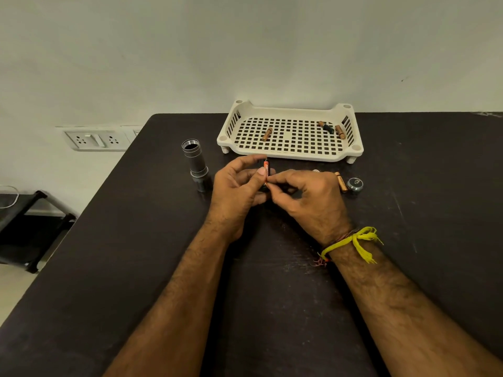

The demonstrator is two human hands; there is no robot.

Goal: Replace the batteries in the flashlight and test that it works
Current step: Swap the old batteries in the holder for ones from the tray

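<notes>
A grey flashlight body (pixel 196 164) stands on the dark table (pixel 136 254), its threaded open end up, left of my hands. Its round end cap (pixel 355 184) lies at the right. My left hand (pixel 239 191) grips a black battery holder with an orange battery (pixel 266 170) in it. The fingertips of my right hand (pixel 304 197) pinch the lower end of that battery. A brown battery (pixel 341 181) lies beside the cap. Something silver (pixel 315 170) peeks out behind my right hand.
A cream perforated tray (pixel 288 156) stands at the table's far edge with brown batteries (pixel 267 134) and a dark one (pixel 328 128) in it. A wall socket panel (pixel 95 139) is at the left. A black stool (pixel 30 229) stands beside the table.
</notes>
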